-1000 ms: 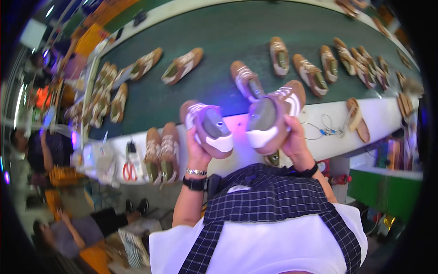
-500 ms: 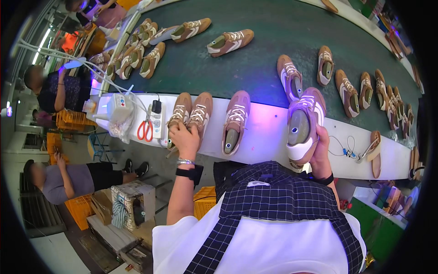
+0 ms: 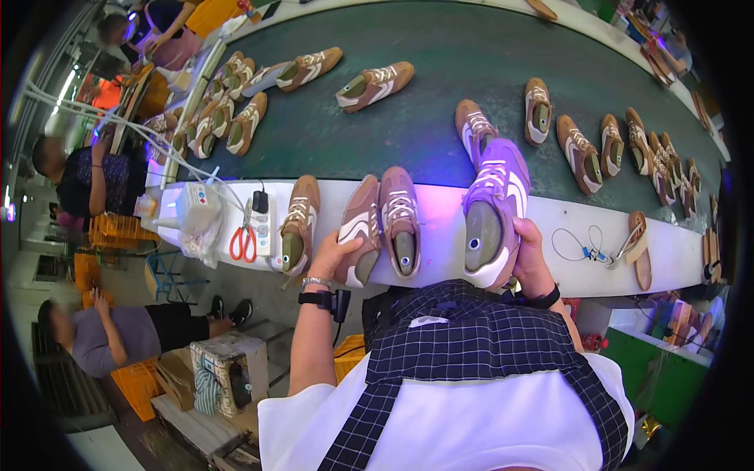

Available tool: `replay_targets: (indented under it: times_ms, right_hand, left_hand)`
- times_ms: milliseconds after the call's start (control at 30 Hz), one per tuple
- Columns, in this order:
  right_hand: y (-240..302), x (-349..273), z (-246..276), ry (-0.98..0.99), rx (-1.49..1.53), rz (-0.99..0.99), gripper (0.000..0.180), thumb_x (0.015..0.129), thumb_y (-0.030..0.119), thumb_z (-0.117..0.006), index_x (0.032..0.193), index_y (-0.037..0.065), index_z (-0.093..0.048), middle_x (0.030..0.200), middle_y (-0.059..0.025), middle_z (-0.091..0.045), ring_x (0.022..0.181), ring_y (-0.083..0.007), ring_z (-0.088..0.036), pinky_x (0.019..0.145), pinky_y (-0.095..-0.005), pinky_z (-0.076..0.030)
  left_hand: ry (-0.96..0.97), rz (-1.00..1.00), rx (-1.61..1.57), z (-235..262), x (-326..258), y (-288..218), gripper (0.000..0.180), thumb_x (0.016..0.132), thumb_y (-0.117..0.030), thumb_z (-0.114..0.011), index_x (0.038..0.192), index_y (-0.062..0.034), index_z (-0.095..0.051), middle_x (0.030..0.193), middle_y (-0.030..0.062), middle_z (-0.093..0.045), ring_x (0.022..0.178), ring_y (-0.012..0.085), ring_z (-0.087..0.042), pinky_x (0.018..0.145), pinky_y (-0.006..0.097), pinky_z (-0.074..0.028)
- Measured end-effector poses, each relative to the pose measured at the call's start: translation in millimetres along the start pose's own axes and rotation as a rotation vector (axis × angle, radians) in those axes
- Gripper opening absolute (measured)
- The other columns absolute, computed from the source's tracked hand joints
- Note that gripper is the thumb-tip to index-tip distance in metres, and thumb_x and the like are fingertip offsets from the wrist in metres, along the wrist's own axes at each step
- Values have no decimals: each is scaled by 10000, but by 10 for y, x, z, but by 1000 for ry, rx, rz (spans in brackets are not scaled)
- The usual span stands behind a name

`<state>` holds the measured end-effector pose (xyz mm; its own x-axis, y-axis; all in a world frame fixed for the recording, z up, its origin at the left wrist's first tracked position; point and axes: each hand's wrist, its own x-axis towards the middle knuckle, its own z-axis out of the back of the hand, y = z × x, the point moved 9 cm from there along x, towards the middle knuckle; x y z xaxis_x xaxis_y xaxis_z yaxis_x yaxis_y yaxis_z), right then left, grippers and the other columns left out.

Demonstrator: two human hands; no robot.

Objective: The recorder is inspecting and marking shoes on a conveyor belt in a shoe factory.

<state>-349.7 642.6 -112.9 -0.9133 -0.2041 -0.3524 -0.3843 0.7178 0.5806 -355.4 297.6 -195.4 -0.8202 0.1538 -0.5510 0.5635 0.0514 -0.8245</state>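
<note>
My left hand (image 3: 333,256) grips the heel end of a brown sneaker (image 3: 360,231) with white laces and a white side stripe, tilted on its side over the white ledge. To its left a brown sneaker (image 3: 300,224) stands on the ledge; to its right sits another sneaker (image 3: 400,220), toe pointing away. My right hand (image 3: 530,250) is wrapped round the heel side of a raised sneaker (image 3: 495,216), lit purple, its opening facing me. Behind that one, a further sneaker (image 3: 473,129) lies on the green belt, partly hidden.
Several more sneakers (image 3: 581,153) lie across the dark green belt (image 3: 377,145). Red-handled scissors (image 3: 243,244), a power strip (image 3: 265,228) and a white bottle (image 3: 196,206) are at the ledge's left; a wire loop (image 3: 581,245) and a loose sole (image 3: 642,251) at its right. People work at left.
My left hand has moved right and now holds the middle sneaker, tilting it toward the one on its right. My right hand still holds its sneaker. The whole view has shifted slightly.
</note>
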Motion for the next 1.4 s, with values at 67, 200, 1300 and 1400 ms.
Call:
replay_targets:
  times_ms: [67, 200, 1300, 1400]
  right_hand:
    - [11, -20, -12, -5, -49, -2, 617, 769, 371, -585, 1229, -29, -491, 1125, -181, -600, 1003, -279, -602, 926, -370, -461]
    - [24, -81, 82, 76, 100, -41, 637, 782, 367, -621, 1259, -17, -447, 1155, -162, -576, 1024, -256, -589, 928, -370, -462]
    - [761, -273, -411, 448, 227, -23, 733, 750, 462, -613, 1261, -27, -422, 1105, -243, -547, 887, -359, -608, 731, -413, -541]
    - [970, -240, -527, 445, 124, 168, 727, 768, 483, -595, 1254, -31, -426, 1095, -250, -546, 867, -366, -613, 703, -412, -551]
  left_hand:
    - [37, 87, 88, 53, 76, 40, 541, 789, -208, -695, 1215, 55, -490, 1192, 126, -561, 1067, 189, -553, 910, 321, -443]
    - [74, -21, -277, -52, 52, -59, 541, 834, -270, -621, 1234, 62, -473, 1213, 165, -549, 1083, 242, -561, 948, 373, -434]
    - [722, -166, -928, -2230, -31, -943, 444, 911, -400, -420, 1116, -21, -528, 967, 85, -588, 818, 211, -577, 748, 334, -482]
    - [523, -335, -910, -2017, -36, -1342, 401, 887, -312, -469, 1162, -28, -534, 1030, 76, -619, 912, 220, -601, 862, 351, -469]
